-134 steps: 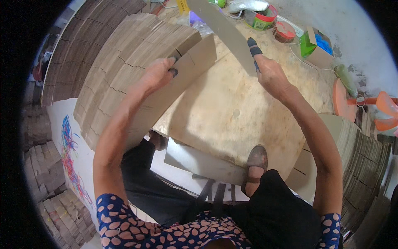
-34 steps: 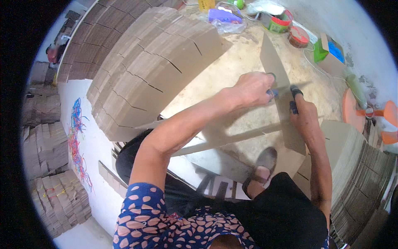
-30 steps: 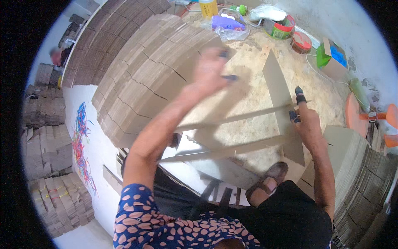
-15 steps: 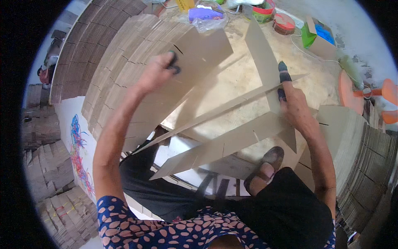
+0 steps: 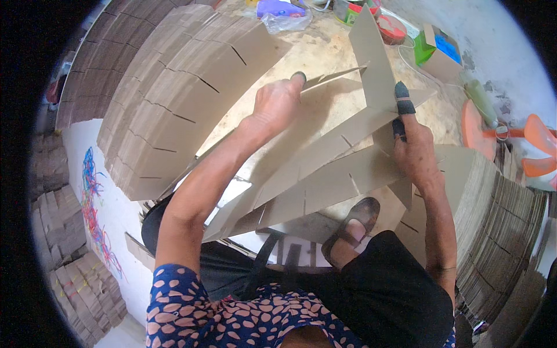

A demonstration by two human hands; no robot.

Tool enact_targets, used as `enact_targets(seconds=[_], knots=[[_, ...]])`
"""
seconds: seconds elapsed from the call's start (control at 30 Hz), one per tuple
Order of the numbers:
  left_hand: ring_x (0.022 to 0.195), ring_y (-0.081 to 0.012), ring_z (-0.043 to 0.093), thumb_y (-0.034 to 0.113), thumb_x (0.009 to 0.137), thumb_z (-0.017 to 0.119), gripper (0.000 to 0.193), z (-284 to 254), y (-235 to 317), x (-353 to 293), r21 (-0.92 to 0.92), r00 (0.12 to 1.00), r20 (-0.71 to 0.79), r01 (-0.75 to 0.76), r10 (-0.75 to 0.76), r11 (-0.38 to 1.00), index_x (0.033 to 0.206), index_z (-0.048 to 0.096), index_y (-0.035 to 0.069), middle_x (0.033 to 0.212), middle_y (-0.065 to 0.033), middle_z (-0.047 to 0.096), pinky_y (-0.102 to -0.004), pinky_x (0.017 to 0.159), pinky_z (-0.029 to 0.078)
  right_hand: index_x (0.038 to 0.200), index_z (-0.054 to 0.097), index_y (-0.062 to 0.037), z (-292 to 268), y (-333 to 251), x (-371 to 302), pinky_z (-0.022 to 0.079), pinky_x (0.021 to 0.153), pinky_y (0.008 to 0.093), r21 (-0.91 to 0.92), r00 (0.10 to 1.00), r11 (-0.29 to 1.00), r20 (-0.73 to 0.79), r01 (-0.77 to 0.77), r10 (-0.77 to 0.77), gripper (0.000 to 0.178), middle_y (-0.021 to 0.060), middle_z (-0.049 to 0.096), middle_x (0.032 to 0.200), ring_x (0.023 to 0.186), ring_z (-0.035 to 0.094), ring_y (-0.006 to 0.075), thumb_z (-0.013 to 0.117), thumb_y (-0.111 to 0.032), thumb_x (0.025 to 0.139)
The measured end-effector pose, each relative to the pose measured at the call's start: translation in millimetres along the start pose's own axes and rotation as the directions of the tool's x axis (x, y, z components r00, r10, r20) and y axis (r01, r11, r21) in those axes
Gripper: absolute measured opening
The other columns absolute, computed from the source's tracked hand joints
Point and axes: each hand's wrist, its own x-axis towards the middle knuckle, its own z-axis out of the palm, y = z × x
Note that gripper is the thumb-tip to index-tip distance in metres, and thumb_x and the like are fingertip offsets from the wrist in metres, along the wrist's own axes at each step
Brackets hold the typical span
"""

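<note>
My left hand (image 5: 277,104), with a dark fingertip cover, pinches a slotted cardboard strip (image 5: 342,73) seen nearly edge-on. Part of that strip is hidden behind my hand and forearm. My right hand (image 5: 415,148), with dark covers on two digits, grips an upright cardboard strip (image 5: 373,64). Two longer slotted strips, an upper one (image 5: 316,149) and a lower one (image 5: 325,185), cross the upright strip and slant down toward my lap. Left of my left hand leans a large stack of slotted cardboard strips (image 5: 191,75).
More cardboard stacks stand at right (image 5: 493,214) and far left (image 5: 87,284). Coloured bands (image 5: 93,203) lie on a white surface. At the back are a purple item (image 5: 279,8), a round red container (image 5: 391,29), a green-and-blue box (image 5: 438,52) and an orange fan (image 5: 536,145).
My left hand has moved right, away from the stack, bringing a cardboard strip toward the upright one. The upper crossing strip now shows more of its face. My right hand keeps its grip.
</note>
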Motion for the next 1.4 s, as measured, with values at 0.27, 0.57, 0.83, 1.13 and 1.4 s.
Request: enact_targets(seconds=[0.27,0.57,0.83,1.13,1.4], knots=[[0.074,-0.0397,0.060,0.003,0.076,0.051,0.009,-4,3,30,0.011,0.994,0.073,-0.078,0.077,0.997,0.084,0.051,0.003,0.075,-0.0212,0.061,-0.0493,0.064,0.045,0.110,0.050,-0.0054,8,12,2,0.044,0.064,0.0489,0.024,1.000,1.000,0.025,0.001,-0.001,0.040,0.0244,0.058,0.079,0.075,0.057,0.0433,0.056,0.004,0.072],[0.073,-0.0405,0.060,0.003,0.076,0.051,0.009,-8,2,59,-0.078,0.988,-0.026,-0.154,0.153,0.985,0.084,0.054,0.002,0.073,-0.0208,0.062,-0.0499,0.066,0.046,0.102,0.046,-0.0027,47,17,27,0.044,0.065,0.0510,0.074,0.979,0.988,0.144,0.134,-0.143,0.028,0.0247,0.058,0.081,0.074,0.056,0.0447,0.049,0.000,0.074],[0.127,-0.0379,0.036,0.013,0.070,0.066,0.020,-43,24,-37,-0.068,0.816,0.228,-0.530,0.531,0.845,0.083,0.057,0.001,0.122,-0.0183,0.053,-0.0470,0.110,0.026,0.100,0.048,-0.0038,61,48,59,0.046,0.066,0.0479,-0.052,0.920,0.954,0.285,0.296,-0.270,0.024,0.0236,0.058,0.080,0.076,0.059,0.0410,0.049,-0.002,0.076],[0.127,-0.0397,0.036,0.035,0.073,0.069,0.061,-81,-4,-173,-0.052,0.805,0.562,-0.196,0.191,0.979,0.112,0.054,-0.009,0.126,-0.0224,0.048,-0.0467,0.108,0.025,0.102,0.055,-0.0041,-55,95,132,0.043,0.090,0.0438,-0.758,0.968,0.608,0.132,0.236,-0.212,0.023,0.0168,0.051,0.121,0.112,0.050,0.0321,0.050,-0.005,0.079],[0.086,-0.0410,0.060,0.025,0.077,0.069,0.040,-66,10,-201,-0.267,0.954,0.300,0.052,0.031,0.962,0.102,0.055,-0.003,0.093,-0.0252,0.060,-0.0442,0.074,0.049,0.112,0.052,0.0052,-41,100,-172,0.037,0.098,0.0448,-0.492,0.963,0.845,-0.253,-0.211,0.093,0.043,0.0263,0.042,0.132,0.116,0.045,0.0424,0.067,-0.001,0.073]])
